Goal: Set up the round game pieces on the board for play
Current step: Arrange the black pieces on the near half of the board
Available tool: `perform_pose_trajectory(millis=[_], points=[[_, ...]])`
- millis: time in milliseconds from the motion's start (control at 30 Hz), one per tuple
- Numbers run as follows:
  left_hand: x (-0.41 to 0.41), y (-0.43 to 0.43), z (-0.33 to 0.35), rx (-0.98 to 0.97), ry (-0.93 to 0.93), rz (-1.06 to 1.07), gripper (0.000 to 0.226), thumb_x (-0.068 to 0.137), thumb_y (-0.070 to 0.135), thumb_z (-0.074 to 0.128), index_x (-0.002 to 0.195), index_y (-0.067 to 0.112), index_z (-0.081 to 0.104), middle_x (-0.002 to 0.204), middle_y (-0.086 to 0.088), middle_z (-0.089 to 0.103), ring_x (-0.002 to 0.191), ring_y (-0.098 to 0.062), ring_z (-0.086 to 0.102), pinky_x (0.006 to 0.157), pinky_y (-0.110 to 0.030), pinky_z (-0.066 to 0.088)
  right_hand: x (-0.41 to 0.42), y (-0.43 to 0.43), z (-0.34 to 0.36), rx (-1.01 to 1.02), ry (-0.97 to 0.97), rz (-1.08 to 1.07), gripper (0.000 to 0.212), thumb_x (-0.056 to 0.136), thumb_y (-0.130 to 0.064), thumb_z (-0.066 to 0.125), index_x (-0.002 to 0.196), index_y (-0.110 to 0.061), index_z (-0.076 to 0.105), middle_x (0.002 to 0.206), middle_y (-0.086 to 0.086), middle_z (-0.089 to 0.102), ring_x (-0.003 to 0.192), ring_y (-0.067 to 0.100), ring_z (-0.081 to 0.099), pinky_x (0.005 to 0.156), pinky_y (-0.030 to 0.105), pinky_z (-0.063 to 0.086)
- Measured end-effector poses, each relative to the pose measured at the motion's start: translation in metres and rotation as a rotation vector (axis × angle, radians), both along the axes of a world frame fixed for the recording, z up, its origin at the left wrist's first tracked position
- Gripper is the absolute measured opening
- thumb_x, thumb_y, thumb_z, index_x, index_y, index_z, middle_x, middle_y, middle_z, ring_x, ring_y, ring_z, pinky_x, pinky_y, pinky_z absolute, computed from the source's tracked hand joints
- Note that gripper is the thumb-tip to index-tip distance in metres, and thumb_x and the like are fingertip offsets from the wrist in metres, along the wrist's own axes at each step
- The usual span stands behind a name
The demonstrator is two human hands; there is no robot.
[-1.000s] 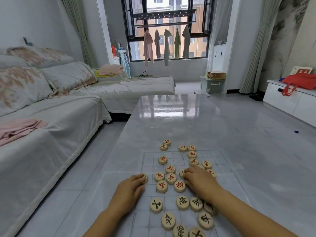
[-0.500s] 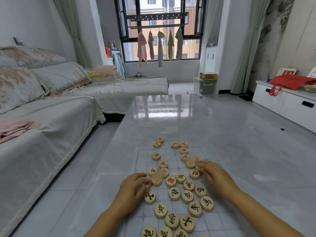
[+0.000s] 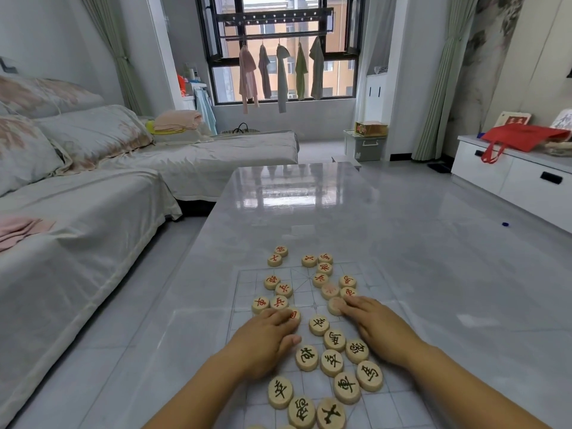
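Note:
Several round wooden game pieces lie scattered on a clear gridded board (image 3: 244,292) on the grey table. Red-marked pieces (image 3: 283,290) fill the far half and black-marked pieces (image 3: 331,362) the near half. My left hand (image 3: 266,339) lies flat on the board's left side, its fingertips resting on a red-marked piece (image 3: 294,314). My right hand (image 3: 376,328) reaches in from the right, straight fingers touching a pale piece (image 3: 335,305) whose mark does not show. Neither hand lifts a piece.
The glossy grey table (image 3: 309,212) stretches far ahead beyond the board. A covered sofa (image 3: 77,230) runs along the left, close to the table's edge. A white cabinet (image 3: 510,178) with a red bag (image 3: 523,140) stands at the right.
My left hand has slid forward from the black pieces onto the red ones. My right hand has drawn back and left to the pale piece. The view has tilted slightly.

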State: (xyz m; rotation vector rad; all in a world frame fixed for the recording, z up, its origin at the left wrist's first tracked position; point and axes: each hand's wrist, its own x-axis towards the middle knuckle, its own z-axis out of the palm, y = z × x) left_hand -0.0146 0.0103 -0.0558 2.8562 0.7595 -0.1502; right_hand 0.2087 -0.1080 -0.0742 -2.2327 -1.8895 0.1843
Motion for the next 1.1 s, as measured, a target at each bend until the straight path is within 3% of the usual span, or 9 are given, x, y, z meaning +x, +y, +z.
perform_pose_trajectory(millis=[467,567,633,700,767,867,967,1100], points=[[0.059,0.049,-0.001,-0.167,-0.107,0.124,0.051,0.099,0.04,0.027,0.146,0.019,0.023,0.158,0.0,0.013,0.145,-0.015,0.006,0.117,-0.028,0.003,-0.009,0.076,-0.004,0.015,0.038,-0.052,0.044,0.1,-0.025,0.025,0.144,-0.029,0.028,0.156,-0.009,0.019,0.144,0.014,0.013,0.117,0.032,0.016],[0.055,0.051,0.001,-0.265,-0.22,0.135,0.051,0.097,0.039,0.035,0.144,0.02,0.029,0.157,0.001,0.017,0.144,-0.014,0.013,0.116,-0.031,0.011,-0.008,0.075,0.001,0.028,0.095,-0.03,0.045,0.099,-0.022,0.031,0.144,-0.027,0.03,0.156,-0.008,0.02,0.143,0.013,0.014,0.116,0.03,0.016],[0.043,0.051,0.001,-0.315,-0.401,0.205,0.049,0.094,0.039,0.043,0.14,0.023,0.034,0.153,0.003,0.024,0.138,-0.012,0.027,0.113,-0.031,0.026,-0.003,0.068,0.005,0.057,0.194,-0.034,0.048,0.096,-0.02,0.039,0.143,-0.024,0.032,0.155,-0.006,0.022,0.142,0.013,0.019,0.115,0.029,0.02],[0.023,0.053,-0.004,-0.2,-0.518,0.35,0.044,0.092,0.039,0.047,0.133,0.025,0.043,0.141,0.002,0.041,0.118,-0.009,0.047,0.096,-0.025,0.04,0.006,0.059,0.007,0.163,0.24,-0.133,0.048,0.093,-0.02,0.047,0.139,-0.021,0.037,0.152,0.0,0.029,0.137,0.015,0.029,0.11,0.028,0.027],[0.004,0.057,-0.011,-0.055,-0.424,0.527,0.042,0.09,0.041,0.05,0.128,0.023,0.045,0.127,-0.001,0.05,0.105,-0.016,0.055,0.084,-0.027,0.045,0.018,0.05,0.004,0.252,0.247,-0.292,0.049,0.09,-0.027,0.054,0.136,-0.018,0.039,0.142,0.004,0.037,0.129,0.018,0.036,0.105,0.028,0.032],[0.001,0.061,-0.017,-0.11,-0.3,0.639,0.05,0.081,0.048,0.06,0.12,0.021,0.043,0.118,-0.003,0.054,0.099,-0.021,0.057,0.078,-0.031,0.046,0.025,0.051,-0.001,0.142,0.307,-0.433,0.068,0.084,-0.041,0.061,0.139,-0.015,0.031,0.138,0.009,0.034,0.129,0.023,0.036,0.106,0.032,0.034],[0.023,0.069,-0.015,-0.123,-0.257,0.642,0.064,0.067,0.064,0.065,0.106,0.019,0.043,0.112,-0.003,0.055,0.095,-0.022,0.057,0.072,-0.033,0.044,0.019,0.071,-0.004,0.082,0.295,-0.392,0.073,0.078,-0.048,0.066,0.136,-0.016,0.034,0.134,0.008,0.036,0.126,0.024,0.037,0.103,0.031,0.034],[0.058,0.086,-0.016,-0.072,-0.183,0.665,0.086,0.057,0.074,0.064,0.116,0.016,0.04,0.122,-0.005,0.05,0.107,-0.025,0.056,0.079,-0.034,0.044,0.018,0.102,-0.003,0.095,0.291,-0.362,0.064,0.077,-0.046,0.067,0.128,-0.016,0.043,0.128,0.007,0.038,0.118,0.022,0.043,0.097,0.029,0.039]])
